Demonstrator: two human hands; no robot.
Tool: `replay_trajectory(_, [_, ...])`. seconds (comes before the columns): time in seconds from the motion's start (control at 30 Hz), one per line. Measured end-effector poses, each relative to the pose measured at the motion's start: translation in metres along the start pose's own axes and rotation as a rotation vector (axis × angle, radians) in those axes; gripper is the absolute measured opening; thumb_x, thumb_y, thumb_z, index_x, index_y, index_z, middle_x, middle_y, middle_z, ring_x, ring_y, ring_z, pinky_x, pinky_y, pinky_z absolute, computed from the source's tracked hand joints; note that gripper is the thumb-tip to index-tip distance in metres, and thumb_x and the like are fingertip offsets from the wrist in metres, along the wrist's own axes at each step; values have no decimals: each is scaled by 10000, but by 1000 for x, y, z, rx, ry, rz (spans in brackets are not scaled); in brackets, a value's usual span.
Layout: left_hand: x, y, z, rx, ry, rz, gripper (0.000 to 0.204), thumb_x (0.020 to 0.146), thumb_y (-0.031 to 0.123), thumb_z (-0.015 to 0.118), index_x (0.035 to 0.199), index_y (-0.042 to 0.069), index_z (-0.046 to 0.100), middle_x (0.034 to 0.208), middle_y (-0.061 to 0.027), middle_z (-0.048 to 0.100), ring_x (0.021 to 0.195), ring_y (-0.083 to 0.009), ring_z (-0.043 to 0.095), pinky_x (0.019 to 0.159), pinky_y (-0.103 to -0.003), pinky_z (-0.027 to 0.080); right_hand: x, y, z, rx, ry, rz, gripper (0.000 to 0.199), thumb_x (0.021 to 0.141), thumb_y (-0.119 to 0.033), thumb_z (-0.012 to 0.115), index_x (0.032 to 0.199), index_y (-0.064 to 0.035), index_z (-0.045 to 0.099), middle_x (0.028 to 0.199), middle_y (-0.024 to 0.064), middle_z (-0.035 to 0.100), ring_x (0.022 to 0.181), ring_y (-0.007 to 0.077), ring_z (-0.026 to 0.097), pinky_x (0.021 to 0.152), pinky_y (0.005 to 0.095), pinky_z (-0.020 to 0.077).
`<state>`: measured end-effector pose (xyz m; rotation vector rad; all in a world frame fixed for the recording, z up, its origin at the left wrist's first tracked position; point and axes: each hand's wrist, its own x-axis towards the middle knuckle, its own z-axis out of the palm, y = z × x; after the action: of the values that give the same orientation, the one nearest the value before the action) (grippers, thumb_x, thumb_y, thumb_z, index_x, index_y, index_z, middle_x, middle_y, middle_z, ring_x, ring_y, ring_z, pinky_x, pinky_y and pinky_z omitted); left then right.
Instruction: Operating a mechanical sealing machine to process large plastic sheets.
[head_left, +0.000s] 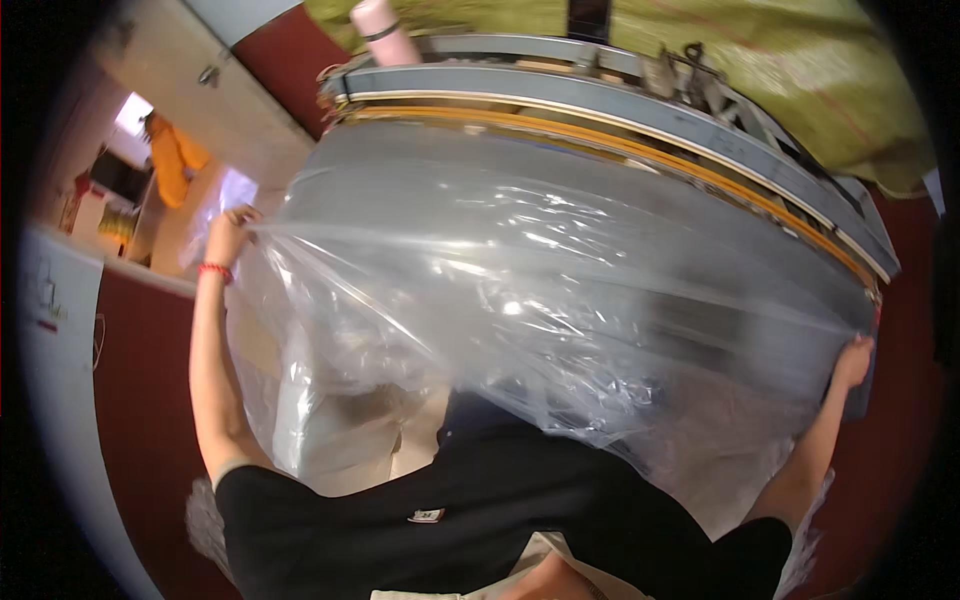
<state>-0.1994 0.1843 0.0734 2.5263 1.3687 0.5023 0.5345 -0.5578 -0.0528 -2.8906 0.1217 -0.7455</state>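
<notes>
My left grip (231,232) and right grip (854,362) — each pinching clear film (520,270) — hold it spread beside a grey bar (560,88).

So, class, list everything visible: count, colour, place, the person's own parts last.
Plastic sheet: one, clear, centre
Metal frame: one, grey, beyond sheet
Strip: one, orange, along frame
Cylinder: one, pink, behind frame's left
Metal fittings: several, dark, upper right
Sheeting: one, green, top
Door: one, beige, upper left
Blurred shape: one, orange, upper left
Bracelet: one, red, left wrist
Shirt: one, black, bottom
Left hand: one, bare, gripping sheet's left
Right hand: one, bare, gripping sheet's right
</notes>
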Motion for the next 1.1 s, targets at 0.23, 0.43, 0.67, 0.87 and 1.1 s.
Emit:
replay_trajectory(0.23, [28, 109, -79, 393, 1046, 308, 179, 739, 135, 594, 861, 15, 542, 781, -115, 557, 730, -244, 552, 652, -316, 447, 8, 8, 4, -81, -39, 117, 279, 863, -348, 386, 950, -92, 455, 917, 181, 578, 851, 399, 533, 671, 473, 415])
replay_trajectory(0.43, [-32, 150, 108, 298, 28, 732, 298, 782, 218, 551, 1017, 36, 536, 990, -137, 554, 957, -307, 504, 832, -370, 399, 7, 26, 0, -72, -45, 153, 291, 859, -355, 387, 966, -93, 457, 936, 173, 580, 876, 378, 537, 703, 454, 414])
replay_trajectory(0.67, [-18, 156, 131, 98, 35, 259, 390, 772, 198, 567, 1115, 28, 492, 1122, -132, 512, 1017, -318, 469, 846, -364, 401, 11, 41, 3, -126, -54, 135, 302, 859, -363, 391, 965, -91, 468, 954, 170, 580, 885, 373, 539, 698, 456, 420])
replay_trajectory(0.87, [-23, 192, 149, 2, 63, 661, 395, 753, 222, 588, 1083, 17, 515, 1145, -133, 497, 958, -310, 477, 819, -356, 413, 17, 49, 9, -67, -38, 144, 350, 842, -384, 402, 984, -74, 483, 959, 186, 573, 888, 387, 533, 711, 472, 419])
replay_trajectory(1.1, [-36, 186, 157, 60, 71, 578, 298, 763, 233, 561, 997, 48, 572, 1038, -98, 556, 876, -288, 514, 737, -362, 443, 17, 53, 10, -1, -36, 202, 380, 834, -404, 401, 1024, -90, 500, 988, 180, 568, 918, 385, 522, 737, 471, 413])
